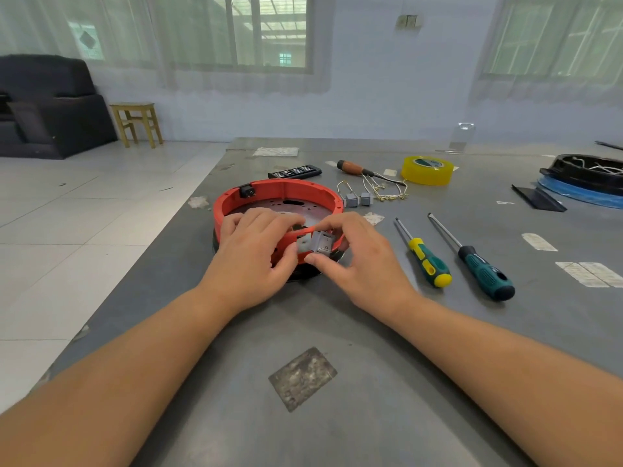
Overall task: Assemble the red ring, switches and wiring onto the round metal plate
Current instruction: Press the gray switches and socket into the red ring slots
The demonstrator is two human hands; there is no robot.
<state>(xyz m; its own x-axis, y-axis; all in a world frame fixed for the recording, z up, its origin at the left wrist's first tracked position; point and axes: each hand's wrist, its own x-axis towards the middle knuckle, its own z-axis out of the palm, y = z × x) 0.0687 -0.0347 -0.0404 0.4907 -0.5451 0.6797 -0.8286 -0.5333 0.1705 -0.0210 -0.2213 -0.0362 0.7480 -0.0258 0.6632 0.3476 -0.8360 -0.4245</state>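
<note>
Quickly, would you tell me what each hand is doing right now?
Left hand: grips the near wall of the red ring, steadying it.
Right hand: pinches a grey switch at the ring's cutout.

One head-worn wide-angle view looks forward and down, close over the surface (pixel 337 315) filling the lower frame; windows and floor lie across the top and left.

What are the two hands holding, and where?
The right hand pinches a grey switch by its sides at the red ring's near wall; the left hand grips that wall.
</note>
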